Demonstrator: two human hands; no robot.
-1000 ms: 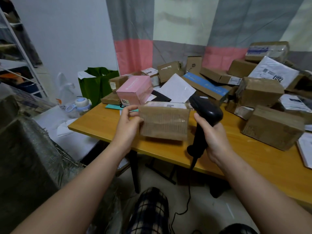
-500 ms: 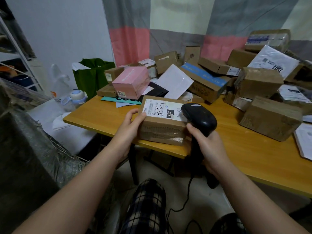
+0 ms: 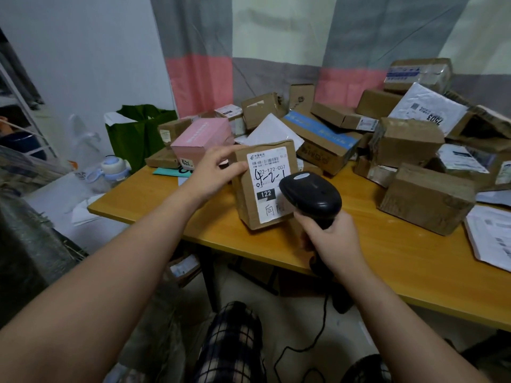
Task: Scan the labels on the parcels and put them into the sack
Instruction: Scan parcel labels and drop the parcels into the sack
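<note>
— Your left arm reaches forward over the surface [image 3: 387, 244]. Your left hand [image 3: 218, 172] is at the upper left corner of the brown parcel [image 3: 244, 200]. The fingers [image 3: 218, 156] are curled over that corner and the thumb lies against the front edge, so the hand holds the parcel there.

— Yes, and the parcel stands almost upright, a little tilted, with its white label [image 3: 269, 172] turned to you. I cannot tell whether its lower end rests on the surface.

— Your right arm comes up from the lower right. Your right hand [image 3: 331, 239] has its fingers wrapped tightly round the handle of the black scanner [image 3: 312, 193].

— The scanner head is just in front of the lower right part of the label. The grey sack [image 3: 27, 244] is at your left, well apart from the parcel.
</note>
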